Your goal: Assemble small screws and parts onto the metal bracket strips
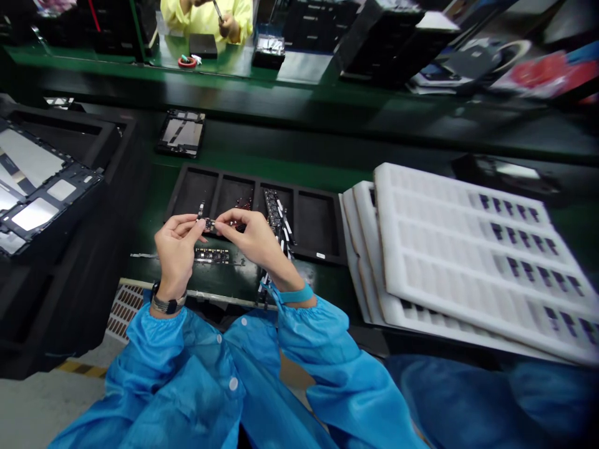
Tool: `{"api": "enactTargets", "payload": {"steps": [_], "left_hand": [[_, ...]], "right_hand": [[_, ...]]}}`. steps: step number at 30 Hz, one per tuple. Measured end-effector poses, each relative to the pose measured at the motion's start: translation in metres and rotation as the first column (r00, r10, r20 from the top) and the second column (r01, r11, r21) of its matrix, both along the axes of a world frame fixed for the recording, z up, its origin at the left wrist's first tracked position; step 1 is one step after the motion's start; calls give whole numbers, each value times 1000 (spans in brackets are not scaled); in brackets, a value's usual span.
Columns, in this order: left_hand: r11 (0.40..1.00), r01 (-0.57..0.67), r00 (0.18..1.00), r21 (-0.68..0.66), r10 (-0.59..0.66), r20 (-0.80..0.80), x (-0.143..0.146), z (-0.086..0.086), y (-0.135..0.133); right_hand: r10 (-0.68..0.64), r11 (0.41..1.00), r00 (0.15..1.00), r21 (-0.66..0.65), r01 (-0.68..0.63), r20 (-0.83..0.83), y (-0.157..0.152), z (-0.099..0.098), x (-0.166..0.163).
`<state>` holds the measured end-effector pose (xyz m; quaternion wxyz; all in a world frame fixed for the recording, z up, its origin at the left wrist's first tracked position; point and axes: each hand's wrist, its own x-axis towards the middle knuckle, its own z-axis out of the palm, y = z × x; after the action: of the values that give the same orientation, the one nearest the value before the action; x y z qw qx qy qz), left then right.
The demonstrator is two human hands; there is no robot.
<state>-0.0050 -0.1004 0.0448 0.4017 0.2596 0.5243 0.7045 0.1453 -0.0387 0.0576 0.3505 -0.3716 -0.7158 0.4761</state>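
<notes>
Between my two hands is a small dark circuit board with bright metal parts, pinched from both sides. My left hand grips its left end between thumb and fingers. From the other side, the thumb and forefinger of my right hand close on its right end. Just below my hands, a longer circuit board strip lies flat on the green bench. Behind them sits a black compartment tray. One compartment holds tiny reddish parts, and another holds a pile of board strips with black and white flex cables.
White foam trays with rows of small black parts are stacked on the right. Black trays bearing tablet-like frames stand on the left. Another frame lies behind the compartment tray. Across the bench, a person in yellow holds a tool.
</notes>
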Motion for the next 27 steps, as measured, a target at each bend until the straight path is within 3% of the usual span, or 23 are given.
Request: {"api": "enactTargets", "payload": {"steps": [5, 10, 14, 17, 19, 21, 22, 23, 25, 27], "left_hand": [[990, 135, 988, -40, -131, 77, -6, 0, 3], [985, 166, 984, -43, -162, 80, -7, -4, 6], [986, 163, 982, -37, -165, -89, -5, -4, 10], [996, 86, 951, -9, -84, -298, -11, 6, 42], [999, 1, 919, 35, 13, -394, -26, 17, 85], [995, -73, 832, 62, 95, -546, -48, 27, 140], [992, -120, 609, 28, 95, -787, -61, 31, 168], [982, -182, 339, -45, 20, -940, -75, 35, 193], [973, -198, 220, -121, -76, -973, -99, 37, 233], [960, -187, 193, -209, -173, -966, -115, 32, 256]], "right_hand": [[82, 993, 996, -80, -84, -26, 5, 1, 7], [84, 991, 995, -101, -89, -46, 8, -2, 10], [51, 993, 998, -101, -55, -42, 12, -3, 9], [-112, 993, 993, -42, 110, -49, 18, 1, 14], [-217, 976, 973, -40, 215, -77, 22, 5, 23], [-267, 962, 960, -87, 260, -88, 23, 9, 37], [-276, 957, 958, -114, 266, -83, 22, 10, 46], [-278, 954, 958, -135, 267, -70, 21, 11, 55], [-275, 951, 961, -156, 268, -29, 18, 9, 73], [-280, 946, 960, -167, 278, 11, 15, 4, 92]]}}
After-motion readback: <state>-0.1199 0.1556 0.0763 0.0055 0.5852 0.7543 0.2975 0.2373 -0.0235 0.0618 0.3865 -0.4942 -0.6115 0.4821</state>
